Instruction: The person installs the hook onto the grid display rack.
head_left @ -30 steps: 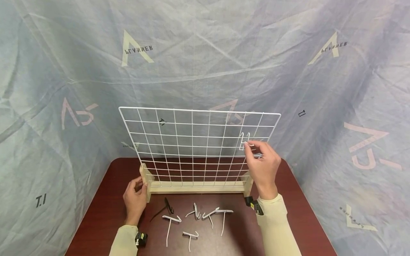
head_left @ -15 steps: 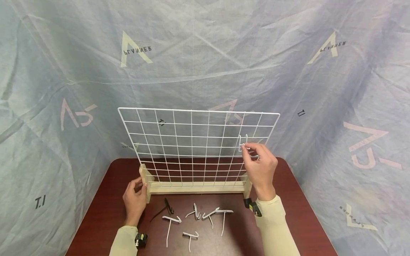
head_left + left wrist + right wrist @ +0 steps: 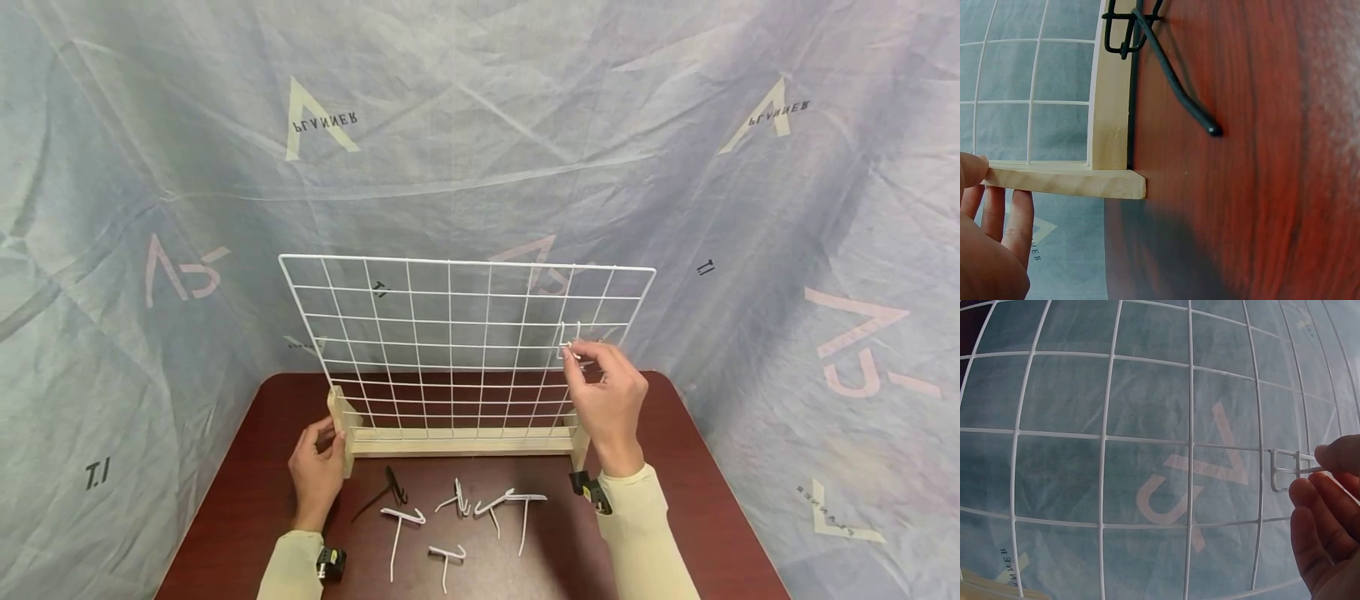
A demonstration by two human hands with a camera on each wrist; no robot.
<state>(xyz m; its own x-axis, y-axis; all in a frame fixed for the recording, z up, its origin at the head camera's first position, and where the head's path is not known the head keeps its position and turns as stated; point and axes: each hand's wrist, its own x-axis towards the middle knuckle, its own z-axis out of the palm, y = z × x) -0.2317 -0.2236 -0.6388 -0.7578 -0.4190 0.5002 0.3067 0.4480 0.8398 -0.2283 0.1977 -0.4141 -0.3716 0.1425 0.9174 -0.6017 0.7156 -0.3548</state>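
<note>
My right hand (image 3: 611, 408) pinches a white wire hook (image 3: 1298, 464) between thumb and fingertips. The hook's two bent prongs overlap the upper right wires of the white grid panel (image 3: 465, 263). The right wrist view shows its small rectangular back frame close against the mesh. On the other side, my left hand (image 3: 315, 471) grips the left wooden side piece (image 3: 1072, 181) of the stand, thumb on one face and fingers on the other. The panel stands upright in this stand, above its wooden crossbar (image 3: 461, 443).
In front of the stand lie a black hook (image 3: 393, 490) and several white hooks, among them one near the front (image 3: 446, 552). They rest on the dark red table (image 3: 240, 500). Grey printed fabric (image 3: 480, 125) surrounds the table at the back and sides.
My right hand has lowered the white hook slightly and shifted it a little left along the grid. The left hand keeps its place on the wooden side piece.
</note>
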